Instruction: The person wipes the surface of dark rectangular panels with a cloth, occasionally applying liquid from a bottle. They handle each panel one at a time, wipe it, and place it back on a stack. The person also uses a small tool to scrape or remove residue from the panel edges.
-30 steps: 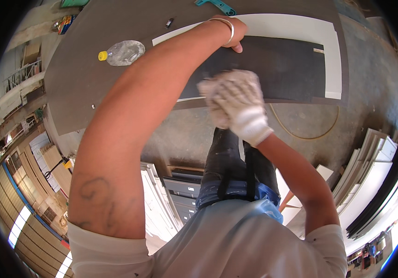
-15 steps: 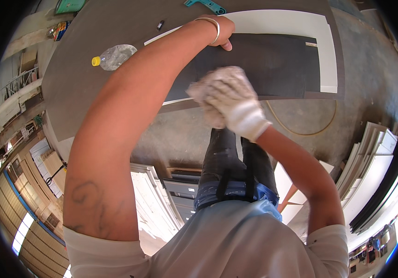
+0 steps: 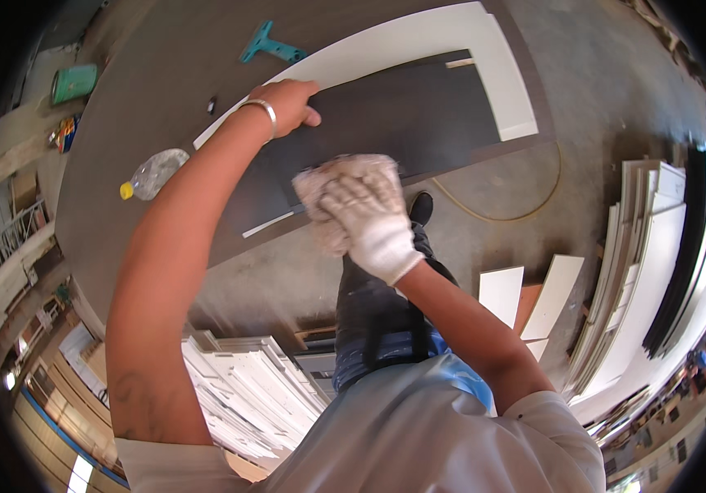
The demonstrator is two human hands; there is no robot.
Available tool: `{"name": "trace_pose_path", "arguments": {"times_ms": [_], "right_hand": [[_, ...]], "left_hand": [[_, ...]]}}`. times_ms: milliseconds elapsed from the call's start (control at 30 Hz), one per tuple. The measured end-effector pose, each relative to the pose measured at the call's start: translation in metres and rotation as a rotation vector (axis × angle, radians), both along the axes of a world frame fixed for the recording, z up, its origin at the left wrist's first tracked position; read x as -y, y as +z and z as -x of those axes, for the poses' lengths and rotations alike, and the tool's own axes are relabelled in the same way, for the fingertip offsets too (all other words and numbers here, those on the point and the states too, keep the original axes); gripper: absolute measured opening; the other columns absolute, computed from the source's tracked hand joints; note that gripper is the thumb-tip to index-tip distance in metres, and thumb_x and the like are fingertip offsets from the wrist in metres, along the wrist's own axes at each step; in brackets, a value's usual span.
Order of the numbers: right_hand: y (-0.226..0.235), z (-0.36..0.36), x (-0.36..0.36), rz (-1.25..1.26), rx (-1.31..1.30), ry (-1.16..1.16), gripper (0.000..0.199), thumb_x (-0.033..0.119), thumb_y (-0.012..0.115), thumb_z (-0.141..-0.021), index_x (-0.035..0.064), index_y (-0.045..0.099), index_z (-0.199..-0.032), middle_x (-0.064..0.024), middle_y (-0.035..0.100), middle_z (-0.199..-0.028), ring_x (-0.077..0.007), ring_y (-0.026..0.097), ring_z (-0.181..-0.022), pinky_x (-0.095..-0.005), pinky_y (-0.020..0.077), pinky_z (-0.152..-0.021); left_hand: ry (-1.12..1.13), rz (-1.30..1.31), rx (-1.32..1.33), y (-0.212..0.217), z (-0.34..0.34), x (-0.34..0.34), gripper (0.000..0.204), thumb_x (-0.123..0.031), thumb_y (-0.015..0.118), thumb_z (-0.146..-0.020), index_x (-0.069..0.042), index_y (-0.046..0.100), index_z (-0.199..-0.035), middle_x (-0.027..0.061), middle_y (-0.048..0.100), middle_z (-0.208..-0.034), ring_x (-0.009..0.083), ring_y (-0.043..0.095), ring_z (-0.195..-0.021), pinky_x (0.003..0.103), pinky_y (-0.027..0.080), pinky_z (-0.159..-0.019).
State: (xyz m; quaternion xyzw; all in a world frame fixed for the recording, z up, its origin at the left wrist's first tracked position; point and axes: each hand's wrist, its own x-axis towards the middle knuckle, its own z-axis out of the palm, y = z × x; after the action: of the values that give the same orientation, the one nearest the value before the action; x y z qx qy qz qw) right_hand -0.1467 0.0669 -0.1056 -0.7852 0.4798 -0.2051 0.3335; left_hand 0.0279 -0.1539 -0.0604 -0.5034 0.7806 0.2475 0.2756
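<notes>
While the left hand [image 3: 287, 105] lay flat steadying the dark panel [image 3: 402, 123], the gloved right hand [image 3: 369, 222] gripped a rag [image 3: 344, 177] at its near edge; approx half looked wiped, imo.

A long panel [image 3: 402, 123] is laid across the counter [image 3: 147, 107] in the upper middle of the frame, on top of a wider board [image 3: 418, 41] that shows beyond its far edge and right end. The left hand [image 3: 287, 103] is set on the panel's far edge. The right hand [image 3: 369, 222] is pressed on a cloth [image 3: 332, 185] at the panel's near edge, below and right of the left hand. A plastic bottle [image 3: 151, 174] is laid on the counter at the left. A scraper [image 3: 269, 48] is placed at the top, behind the board. A can [image 3: 73, 82] is seen at the upper left. Stacked boards [image 3: 648, 255] are leaned at the right; more panels [image 3: 246, 394] are piled at the lower left.
</notes>
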Motion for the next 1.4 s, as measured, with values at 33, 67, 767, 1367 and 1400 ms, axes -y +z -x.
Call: {"name": "trace_pose_path", "arguments": {"times_ms": [33,67,767,1367,1400], "right_hand": [[-0.001,0.022,0.002,0.125,-0.048,-0.166,0.052,0.024,0.066,-0.089,0.0176,0.070,-0.140,-0.0109,0.064,-0.152,-0.0309,0.049,-0.152,-0.0537,0.0223,-0.132],[-0.001,0.046,0.004,0.243,-0.071,-0.313,0.052,0.027,0.066,-0.089,0.0165,0.070,-0.140,-0.0099,0.061,-0.155,-0.0301,0.047,-0.153,-0.0531,0.0215,-0.132],[0.015,0.071,0.069,-0.229,-0.481,-0.652,0.062,0.022,0.063,-0.092,0.0101,0.058,-0.153,-0.0140,0.049,-0.166,-0.0390,0.035,-0.159,-0.0536,0.0170,-0.132],[0.034,0.063,-0.039,-0.365,0.857,-1.799,0.019,0.019,0.059,-0.101,0.0035,0.068,-0.094,-0.0055,0.060,-0.069,-0.0128,0.054,-0.052,-0.0279,0.0416,-0.050],[0.037,0.049,-0.023,-0.250,0.646,-1.634,0.016,0.011,0.058,-0.100,0.0009,0.071,-0.101,-0.0078,0.066,-0.077,-0.0153,0.061,-0.058,-0.0277,0.0448,-0.049]], "left_hand": [[-0.002,-0.010,-0.009,-0.002,-0.002,0.001,0.034,-0.026,0.072,-0.101,-0.008,0.067,-0.130,0.0158,0.075,-0.126,0.0374,0.069,-0.122,0.048,0.054,-0.103],[0.001,-0.019,-0.016,-0.005,-0.002,0.003,0.033,-0.023,0.071,-0.101,-0.008,0.066,-0.130,0.0157,0.075,-0.127,0.0377,0.069,-0.123,0.048,0.054,-0.103],[0.004,0.023,-0.454,-0.055,-0.044,-0.017,0.061,-0.001,0.068,-0.096,-0.010,0.047,-0.153,0.0189,0.058,-0.133,0.0425,0.053,-0.127,0.049,0.045,-0.109],[-0.056,0.083,-0.461,-0.063,-0.029,-0.003,0.050,-0.028,0.066,-0.104,0.003,0.050,-0.140,0.0258,0.060,-0.138,0.0466,0.054,-0.132,0.052,0.046,-0.110],[-0.058,0.148,-0.497,-0.064,-0.022,-0.001,0.048,-0.040,0.060,-0.106,0.002,0.053,-0.128,0.0264,0.063,-0.132,0.0466,0.059,-0.126,0.054,0.050,-0.104]]}}
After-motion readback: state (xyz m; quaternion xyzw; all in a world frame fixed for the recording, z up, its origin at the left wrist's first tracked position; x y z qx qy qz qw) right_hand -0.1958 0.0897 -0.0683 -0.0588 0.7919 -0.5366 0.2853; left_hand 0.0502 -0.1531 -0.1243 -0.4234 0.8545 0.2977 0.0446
